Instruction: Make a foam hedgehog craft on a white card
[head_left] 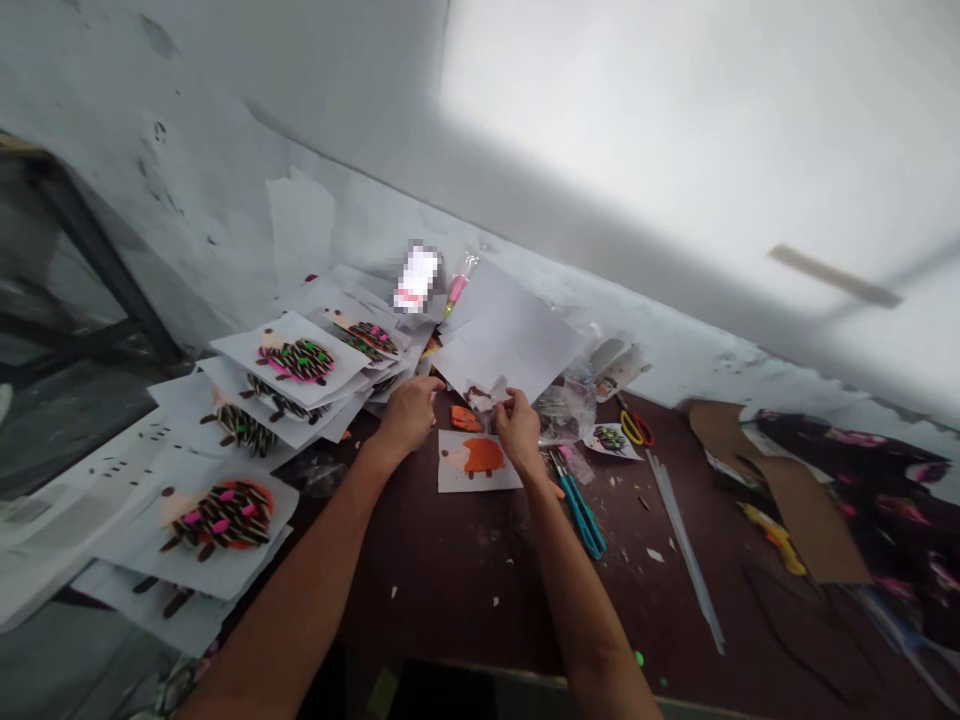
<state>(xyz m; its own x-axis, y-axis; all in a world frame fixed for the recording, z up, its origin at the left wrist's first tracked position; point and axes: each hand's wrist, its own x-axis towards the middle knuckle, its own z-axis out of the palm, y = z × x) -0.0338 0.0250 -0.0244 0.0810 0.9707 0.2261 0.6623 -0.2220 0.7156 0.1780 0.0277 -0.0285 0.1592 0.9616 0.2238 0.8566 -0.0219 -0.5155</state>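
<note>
On the dark table lies a white card (480,483) with an orange hedgehog shape, a pale snout and small brown feet. Just above its left part is my left hand (412,412), its fingers closed together; anything between them is too small to name. My right hand (517,425) pinches a small crumpled white piece with brown bits (486,394) above the card. Orange pieces (465,417) sit between the hands. Behind them are large blank white sheets (510,335).
Stacked hedgehog pictures (300,350) cover the left side. Teal-handled scissors (583,515), red-yellow scissors (636,428), glue sticks (686,550), a yellow glue gun (780,540) and brown cardboard (810,515) are on the right. A lit phone (417,278) stands by the wall.
</note>
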